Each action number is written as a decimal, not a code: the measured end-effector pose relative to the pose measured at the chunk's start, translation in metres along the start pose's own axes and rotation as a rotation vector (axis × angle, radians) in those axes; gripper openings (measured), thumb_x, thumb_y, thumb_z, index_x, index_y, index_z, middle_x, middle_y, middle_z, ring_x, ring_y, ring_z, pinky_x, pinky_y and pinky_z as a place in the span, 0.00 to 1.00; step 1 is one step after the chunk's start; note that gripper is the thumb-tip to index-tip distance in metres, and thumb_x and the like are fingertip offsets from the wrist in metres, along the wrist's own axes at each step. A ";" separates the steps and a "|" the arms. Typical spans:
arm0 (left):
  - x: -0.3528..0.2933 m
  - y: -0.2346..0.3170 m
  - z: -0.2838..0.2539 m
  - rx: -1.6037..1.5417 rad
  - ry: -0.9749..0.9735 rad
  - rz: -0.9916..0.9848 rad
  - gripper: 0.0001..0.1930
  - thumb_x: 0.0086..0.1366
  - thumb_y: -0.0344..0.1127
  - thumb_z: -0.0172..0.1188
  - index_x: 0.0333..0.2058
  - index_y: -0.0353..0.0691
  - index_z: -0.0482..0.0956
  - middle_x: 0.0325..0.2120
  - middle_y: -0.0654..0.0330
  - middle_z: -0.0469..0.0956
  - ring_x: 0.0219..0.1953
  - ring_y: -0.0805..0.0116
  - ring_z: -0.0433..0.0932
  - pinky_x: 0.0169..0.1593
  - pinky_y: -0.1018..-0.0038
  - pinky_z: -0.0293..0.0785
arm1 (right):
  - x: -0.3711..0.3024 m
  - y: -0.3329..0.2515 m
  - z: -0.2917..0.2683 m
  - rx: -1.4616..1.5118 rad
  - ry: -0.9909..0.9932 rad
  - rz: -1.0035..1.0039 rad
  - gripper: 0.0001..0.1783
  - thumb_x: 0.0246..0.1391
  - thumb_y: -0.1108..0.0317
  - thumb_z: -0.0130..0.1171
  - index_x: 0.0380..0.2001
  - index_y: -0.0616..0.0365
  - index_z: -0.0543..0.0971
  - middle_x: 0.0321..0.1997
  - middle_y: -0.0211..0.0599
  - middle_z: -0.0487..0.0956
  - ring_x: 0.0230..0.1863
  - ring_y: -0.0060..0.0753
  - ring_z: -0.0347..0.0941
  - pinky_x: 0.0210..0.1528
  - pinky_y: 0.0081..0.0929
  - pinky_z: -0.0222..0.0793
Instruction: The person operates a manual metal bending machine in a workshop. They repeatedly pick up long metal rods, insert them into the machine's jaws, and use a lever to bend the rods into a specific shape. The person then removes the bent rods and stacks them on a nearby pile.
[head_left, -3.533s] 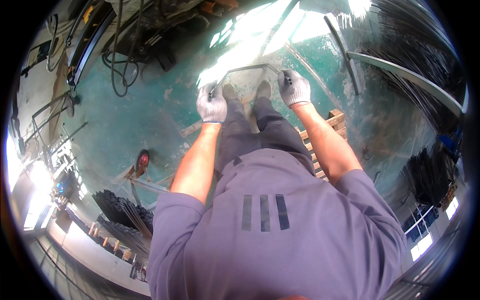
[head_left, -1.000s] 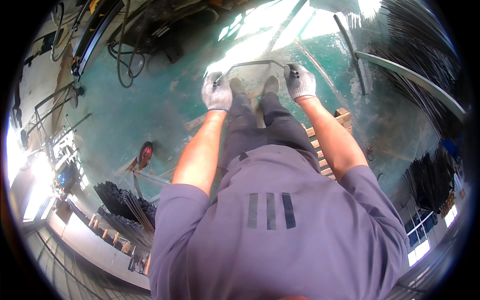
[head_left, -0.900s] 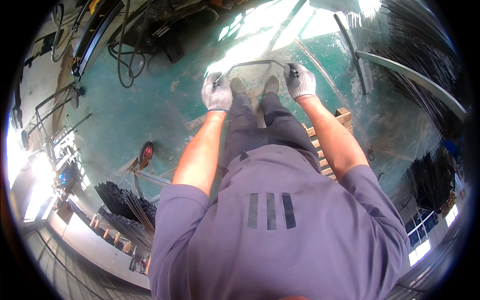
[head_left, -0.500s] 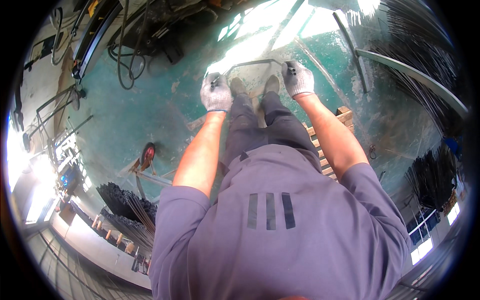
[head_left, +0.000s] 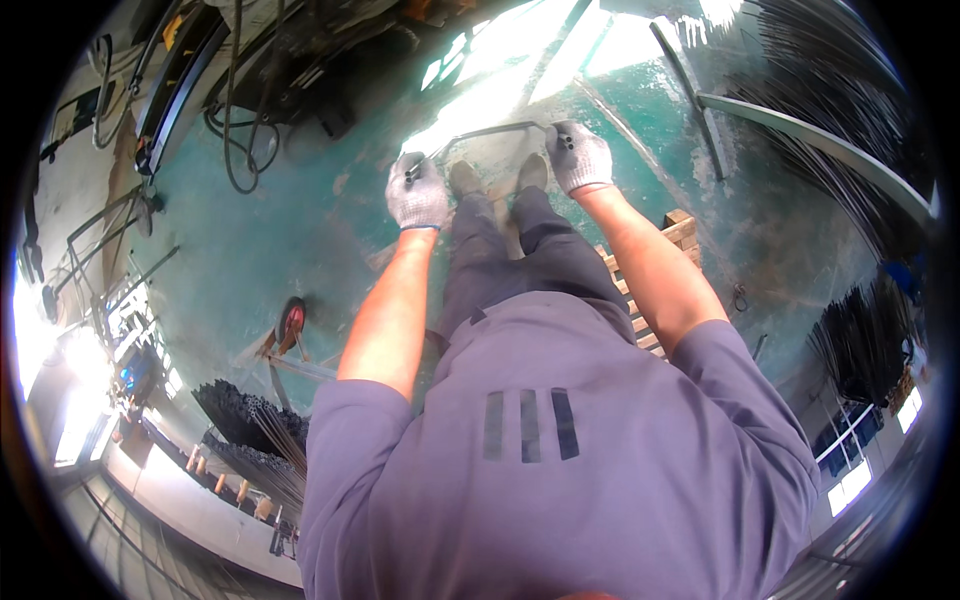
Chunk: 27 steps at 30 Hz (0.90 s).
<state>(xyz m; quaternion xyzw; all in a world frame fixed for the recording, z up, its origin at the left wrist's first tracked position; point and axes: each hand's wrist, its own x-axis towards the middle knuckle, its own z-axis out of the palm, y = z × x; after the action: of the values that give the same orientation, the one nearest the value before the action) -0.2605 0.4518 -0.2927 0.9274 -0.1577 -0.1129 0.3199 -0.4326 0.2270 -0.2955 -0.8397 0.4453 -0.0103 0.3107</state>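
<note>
Both my hands wear pale knitted gloves and are held out in front of me, over my shoes. My left hand is closed around one end of a bent, dark metal tube. My right hand is wrapped around its other end. The tube's middle stretch runs across between the fists on their far side. Two dark open tube ends poke up from each fist, so there may be a pair of bent tubes together; the gloves hide the rest.
Wooden pallet slats lie beside my right leg. Dark rods are heaped at the far right, near a long metal bar. Machinery with a hanging cable stands far left. A red wheel and bundled tubes are at left.
The whole view has shifted a little, with both hands and the tube sitting slightly further left in it. My grip on the tube looks the same.
</note>
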 end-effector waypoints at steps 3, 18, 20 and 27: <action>0.003 0.000 0.000 0.009 -0.009 0.005 0.08 0.69 0.36 0.67 0.43 0.40 0.87 0.41 0.51 0.87 0.44 0.51 0.88 0.53 0.60 0.83 | 0.001 -0.002 -0.002 0.018 0.006 0.007 0.19 0.71 0.50 0.58 0.40 0.51 0.90 0.42 0.51 0.89 0.46 0.60 0.87 0.52 0.53 0.82; 0.000 -0.001 -0.001 -0.042 0.030 0.074 0.07 0.67 0.33 0.70 0.42 0.40 0.86 0.39 0.51 0.85 0.40 0.53 0.87 0.48 0.63 0.82 | 0.000 0.007 -0.001 0.009 -0.003 -0.012 0.18 0.70 0.49 0.61 0.42 0.48 0.91 0.42 0.48 0.90 0.46 0.58 0.87 0.51 0.49 0.83; 0.000 -0.003 -0.001 -0.056 0.020 0.051 0.07 0.67 0.33 0.70 0.42 0.40 0.86 0.39 0.51 0.85 0.40 0.53 0.87 0.48 0.63 0.82 | 0.000 0.006 -0.001 0.008 -0.005 -0.015 0.18 0.70 0.48 0.60 0.41 0.48 0.92 0.42 0.50 0.89 0.45 0.58 0.88 0.51 0.50 0.83; 0.002 -0.001 -0.003 -0.051 0.004 0.066 0.06 0.68 0.34 0.70 0.41 0.41 0.86 0.38 0.50 0.85 0.39 0.50 0.86 0.48 0.60 0.82 | -0.002 0.011 0.007 -0.014 0.009 -0.008 0.17 0.71 0.49 0.60 0.42 0.47 0.90 0.42 0.49 0.89 0.45 0.58 0.87 0.51 0.50 0.83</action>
<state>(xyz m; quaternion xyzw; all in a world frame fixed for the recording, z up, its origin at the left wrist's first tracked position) -0.2580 0.4537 -0.2916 0.9136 -0.1845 -0.1043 0.3471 -0.4403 0.2276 -0.3064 -0.8436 0.4433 -0.0125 0.3027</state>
